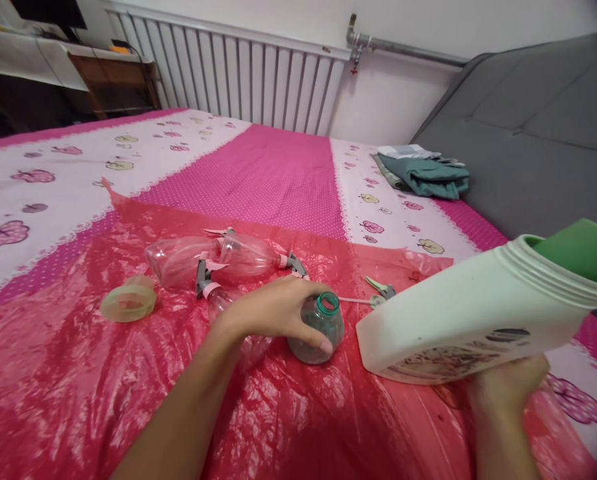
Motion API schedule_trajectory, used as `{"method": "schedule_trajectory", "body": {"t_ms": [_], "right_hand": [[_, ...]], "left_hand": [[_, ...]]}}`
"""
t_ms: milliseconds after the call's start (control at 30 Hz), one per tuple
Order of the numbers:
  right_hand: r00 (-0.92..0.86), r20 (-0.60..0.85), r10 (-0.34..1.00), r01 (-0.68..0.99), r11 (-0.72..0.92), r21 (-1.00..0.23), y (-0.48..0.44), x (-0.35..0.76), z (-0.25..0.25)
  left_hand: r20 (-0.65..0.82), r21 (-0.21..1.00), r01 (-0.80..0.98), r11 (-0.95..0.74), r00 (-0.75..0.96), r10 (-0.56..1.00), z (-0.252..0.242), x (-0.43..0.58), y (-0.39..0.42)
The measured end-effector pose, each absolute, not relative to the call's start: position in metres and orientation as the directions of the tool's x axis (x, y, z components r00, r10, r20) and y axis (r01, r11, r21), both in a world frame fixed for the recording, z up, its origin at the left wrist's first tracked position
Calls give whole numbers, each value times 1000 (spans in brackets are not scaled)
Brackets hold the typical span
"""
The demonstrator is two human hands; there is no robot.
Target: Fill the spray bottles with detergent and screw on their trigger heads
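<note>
My left hand (273,310) is wrapped round a small clear bottle (323,330) with an open green neck, standing upright on red plastic sheeting (78,387). My right hand (503,383) grips the underside of a large white jug (468,313), tilted with its wide open mouth up to the right. A green lid or funnel (581,250) sits at that mouth. A detached spray head with a thin tube (378,290) lies just beyond the small bottle.
Three clear spray bottles (218,260) lie on the sheeting behind my left hand, with a roll of tape (128,300) to their left. Folded clothes (428,173) rest near the grey headboard (528,133). A white radiator (238,73) lines the far wall.
</note>
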State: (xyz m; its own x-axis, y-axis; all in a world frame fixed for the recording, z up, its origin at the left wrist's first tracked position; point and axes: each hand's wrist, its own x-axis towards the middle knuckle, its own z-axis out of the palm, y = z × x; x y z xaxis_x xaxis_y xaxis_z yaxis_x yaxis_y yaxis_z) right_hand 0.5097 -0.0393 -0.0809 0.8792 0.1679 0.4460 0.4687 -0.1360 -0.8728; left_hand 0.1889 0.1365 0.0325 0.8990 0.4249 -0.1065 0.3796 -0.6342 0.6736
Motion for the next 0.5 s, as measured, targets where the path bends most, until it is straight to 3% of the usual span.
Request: {"method": "schedule_trajectory", "body": {"t_ms": [500], "right_hand": [[855,492,163,509,-90,-856,-39,513,-85]], "left_hand": [[-126,679,394,-620,894,431,31,189,136]]}}
